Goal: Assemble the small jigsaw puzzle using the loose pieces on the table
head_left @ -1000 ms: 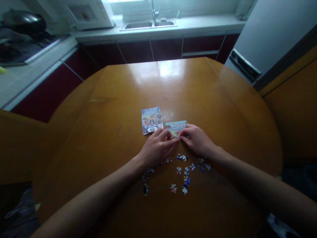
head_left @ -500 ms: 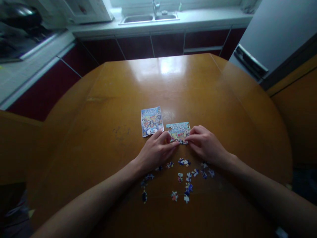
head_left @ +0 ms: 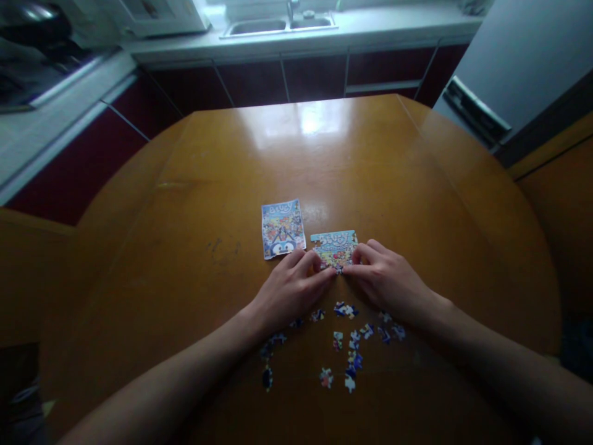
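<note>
A partly joined jigsaw puzzle (head_left: 335, 246) lies flat on the wooden table, its upper left corner notched. My left hand (head_left: 296, 278) grips its lower left side, fingers curled and thumb stretched along the bottom edge. At the lower right side is my right hand (head_left: 382, 272), closed on the puzzle, its thumb tip close to the left one. Beside the puzzle on the left lies a picture sheet (head_left: 283, 228) with a similar colourful print. Loose puzzle pieces (head_left: 345, 309) are scattered nearer to me, several of them dark blue and white. My fingers partly cover the puzzle's lower corners.
The rounded wooden table (head_left: 222, 167) fills most of the view. Behind it runs a counter with a double sink (head_left: 259, 26). A pan (head_left: 34, 25) stands on the stove at the far left, and a fridge (head_left: 523, 68) stands at the right.
My right thumb has moved down and left along the puzzle's bottom edge, closer to the left thumb. The view has shifted slightly; the loose pieces and sheet otherwise lie as before.
</note>
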Motion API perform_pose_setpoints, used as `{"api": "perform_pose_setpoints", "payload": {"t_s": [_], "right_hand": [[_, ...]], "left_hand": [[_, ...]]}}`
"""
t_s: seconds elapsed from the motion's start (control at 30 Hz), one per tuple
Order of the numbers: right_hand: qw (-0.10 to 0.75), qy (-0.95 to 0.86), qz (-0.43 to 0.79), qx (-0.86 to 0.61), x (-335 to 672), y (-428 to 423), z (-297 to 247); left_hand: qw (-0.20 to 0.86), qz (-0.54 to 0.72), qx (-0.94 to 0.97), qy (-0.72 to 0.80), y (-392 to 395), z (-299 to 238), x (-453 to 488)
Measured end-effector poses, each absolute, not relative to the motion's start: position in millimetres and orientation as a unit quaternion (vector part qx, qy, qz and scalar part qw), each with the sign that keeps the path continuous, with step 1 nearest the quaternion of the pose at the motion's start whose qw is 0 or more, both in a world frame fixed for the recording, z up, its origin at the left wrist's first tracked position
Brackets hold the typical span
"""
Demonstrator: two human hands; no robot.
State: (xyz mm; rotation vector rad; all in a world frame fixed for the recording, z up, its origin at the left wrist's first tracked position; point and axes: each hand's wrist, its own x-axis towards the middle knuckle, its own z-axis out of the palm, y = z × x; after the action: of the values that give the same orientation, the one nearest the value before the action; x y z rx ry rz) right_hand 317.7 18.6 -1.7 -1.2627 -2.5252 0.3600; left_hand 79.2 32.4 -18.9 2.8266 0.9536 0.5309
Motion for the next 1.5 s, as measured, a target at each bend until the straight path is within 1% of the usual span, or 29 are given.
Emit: {"api": "perform_pose_setpoints", "payload": {"t_s": [0.17, 0.47, 0.73, 1.17, 1.33, 1.5], "right_hand": [[0.136, -0.883, 0.12, -0.433, 317.8, 17.8, 0.6], [0.173, -0.854, 0.209, -0.444, 320.7, 19.5, -2.3], [0.205, -0.831, 0.206, -0.474, 322.9, 19.5, -3.7], [0.158, -0.846, 0.168, -0.481, 322.6, 17.9, -0.3], [0.156, -0.847, 0.169, -0.479, 322.7, 17.9, 0.9], [0.152, -0.847, 0.169, -0.481, 322.9, 18.6, -1.6]], "left_hand": [[0.061, 0.176, 0.931, 0.314, 31.7, -19.3, 80.0], [0.086, 0.202, 0.926, 0.306, 33.4, -24.0, 79.2], [0.079, 0.204, 0.927, 0.303, 34.7, -24.5, 77.3], [0.07, 0.214, 0.929, 0.294, 34.2, -22.6, 79.0], [0.081, 0.224, 0.929, 0.284, 33.9, -22.4, 80.0], [0.074, 0.231, 0.914, 0.324, 32.9, -23.6, 82.3]]}}
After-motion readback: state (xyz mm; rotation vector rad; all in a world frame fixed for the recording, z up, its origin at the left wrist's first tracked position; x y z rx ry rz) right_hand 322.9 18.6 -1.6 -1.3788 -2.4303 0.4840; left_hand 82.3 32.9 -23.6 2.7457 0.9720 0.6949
